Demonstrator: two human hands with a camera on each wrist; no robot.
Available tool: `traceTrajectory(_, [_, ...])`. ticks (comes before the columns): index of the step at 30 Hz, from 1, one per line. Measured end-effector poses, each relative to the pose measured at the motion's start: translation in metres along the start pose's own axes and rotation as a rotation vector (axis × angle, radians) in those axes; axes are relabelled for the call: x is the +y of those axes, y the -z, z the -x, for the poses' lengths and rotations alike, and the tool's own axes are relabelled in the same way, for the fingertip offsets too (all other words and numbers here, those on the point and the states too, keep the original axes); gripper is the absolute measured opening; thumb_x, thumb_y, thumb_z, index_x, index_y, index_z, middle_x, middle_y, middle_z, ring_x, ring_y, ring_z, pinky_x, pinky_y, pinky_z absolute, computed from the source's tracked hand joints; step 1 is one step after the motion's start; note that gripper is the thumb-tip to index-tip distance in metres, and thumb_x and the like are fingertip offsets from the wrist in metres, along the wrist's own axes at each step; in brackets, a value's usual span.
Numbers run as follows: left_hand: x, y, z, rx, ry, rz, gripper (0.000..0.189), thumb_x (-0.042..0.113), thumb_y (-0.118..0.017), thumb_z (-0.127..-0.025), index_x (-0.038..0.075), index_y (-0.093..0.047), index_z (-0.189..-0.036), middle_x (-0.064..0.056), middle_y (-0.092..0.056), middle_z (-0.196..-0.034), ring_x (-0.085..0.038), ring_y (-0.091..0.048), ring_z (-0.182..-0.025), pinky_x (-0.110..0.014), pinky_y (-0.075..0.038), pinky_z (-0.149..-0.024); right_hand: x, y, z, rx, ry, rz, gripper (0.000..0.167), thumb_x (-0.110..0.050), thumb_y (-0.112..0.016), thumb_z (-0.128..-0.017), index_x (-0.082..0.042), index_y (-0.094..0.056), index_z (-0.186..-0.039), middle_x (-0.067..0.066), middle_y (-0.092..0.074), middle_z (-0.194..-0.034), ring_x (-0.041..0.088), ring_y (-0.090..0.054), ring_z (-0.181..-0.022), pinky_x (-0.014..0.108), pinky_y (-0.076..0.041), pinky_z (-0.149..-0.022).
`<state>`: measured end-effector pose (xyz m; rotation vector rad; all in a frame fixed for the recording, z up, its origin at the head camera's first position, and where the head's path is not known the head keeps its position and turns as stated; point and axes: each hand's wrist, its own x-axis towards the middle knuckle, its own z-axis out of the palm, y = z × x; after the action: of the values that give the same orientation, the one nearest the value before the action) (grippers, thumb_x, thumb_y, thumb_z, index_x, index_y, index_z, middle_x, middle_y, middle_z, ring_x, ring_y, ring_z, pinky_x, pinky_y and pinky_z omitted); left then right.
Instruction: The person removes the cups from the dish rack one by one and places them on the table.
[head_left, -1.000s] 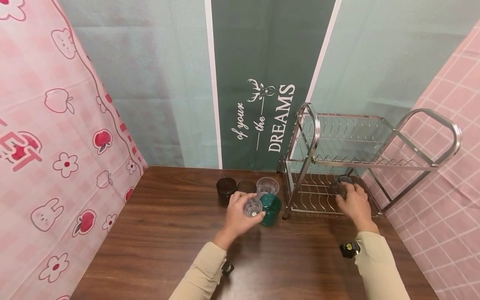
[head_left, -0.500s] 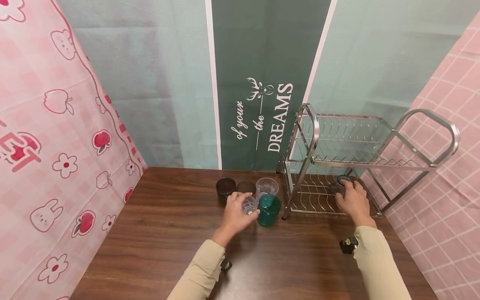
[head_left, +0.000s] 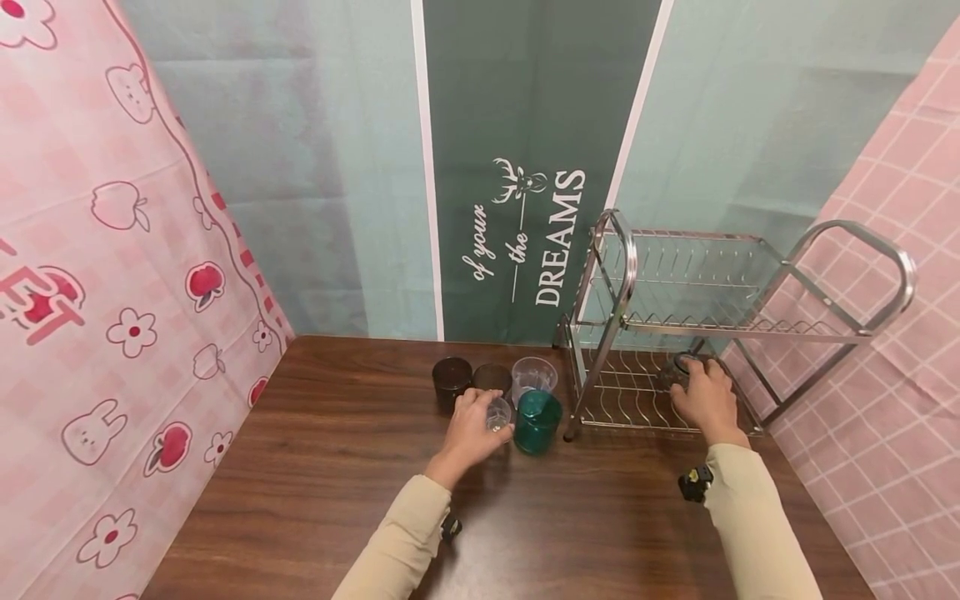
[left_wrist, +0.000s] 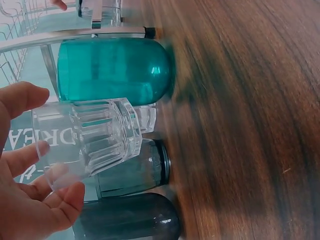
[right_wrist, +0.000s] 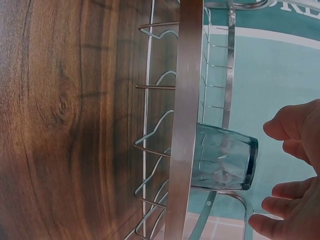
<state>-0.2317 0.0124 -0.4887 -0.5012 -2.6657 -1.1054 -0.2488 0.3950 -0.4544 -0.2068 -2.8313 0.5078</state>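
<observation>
My left hand [head_left: 471,429] holds a clear tumbler [left_wrist: 92,142] by its rim end, thumb on one side and fingers on the other. The tumbler's faceted base points down toward the table, a little tilted. Right beside it stands a teal cup [head_left: 538,423]. In the lower tier of a metal dish rack [right_wrist: 186,95] sits a grey-blue glass [right_wrist: 220,157]. Near the rim of this glass is my right hand [head_left: 707,402], its fingers spread and apart from the glass in the right wrist view.
Behind the left hand, on the wooden table [head_left: 330,467], stand a dark cup [head_left: 452,379], a brownish cup [head_left: 492,379] and a clear cup [head_left: 535,377]. The rack's front rail and left leg rise close to the teal cup. Printed cloths hang around the table.
My left hand has moved slightly left and down with the clear tumbler, widening the gap to the teal cup. My right hand has stayed almost in place by the glass.
</observation>
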Motion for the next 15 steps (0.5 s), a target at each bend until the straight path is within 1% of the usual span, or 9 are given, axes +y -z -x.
traceTrajectory(4, [-0.001,-0.001,-0.001,0.007,-0.023,-0.01,0.053,0.027,-0.075,-0.069,0.008,-0.062,-0.117,-0.011,-0.052,-0.107,-0.027,-0.046,-0.096,-0.038,-0.043,-0.079,0.0,0.001,-0.002,-0.002,0.002,0.004,0.053,-0.015,-0.053,-0.086,0.006,-0.037,-0.132,0.041,-0.021,-0.133,0.062,-0.026,-0.112,0.07,-0.028,-0.08])
traceTrajectory(6, [-0.002,-0.002,-0.002,0.0,-0.027,-0.024,0.054,0.027,-0.075,-0.069,0.008,-0.062,-0.117,-0.012,-0.052,-0.108,-0.027,-0.046,-0.097,-0.038,-0.043,-0.079,0.001,0.001,-0.004,-0.006,0.002,0.006,0.052,-0.015,-0.053,-0.086,0.006,-0.038,-0.132,0.042,-0.02,-0.133,0.063,-0.025,-0.113,0.07,-0.027,-0.081])
traceTrajectory(9, [-0.004,-0.004,-0.003,-0.014,-0.026,-0.045,0.054,0.028,-0.075,-0.07,0.008,-0.061,-0.118,-0.011,-0.05,-0.108,-0.027,-0.046,-0.098,-0.037,-0.043,-0.081,0.001,0.001,-0.007,-0.014,0.0,0.006,0.052,-0.014,-0.053,-0.086,0.007,-0.038,-0.131,0.042,-0.019,-0.134,0.063,-0.023,-0.114,0.07,-0.026,-0.082])
traceTrajectory(15, [-0.005,-0.008,-0.004,-0.019,-0.013,-0.044,0.054,0.028,-0.077,-0.069,0.008,-0.062,-0.117,-0.009,-0.044,-0.107,-0.026,-0.045,-0.099,-0.038,-0.043,-0.082,0.005,0.001,-0.013,-0.033,-0.001,0.011,0.053,-0.014,-0.052,-0.085,0.008,-0.037,-0.13,0.044,-0.018,-0.133,0.064,-0.022,-0.113,0.07,-0.025,-0.082])
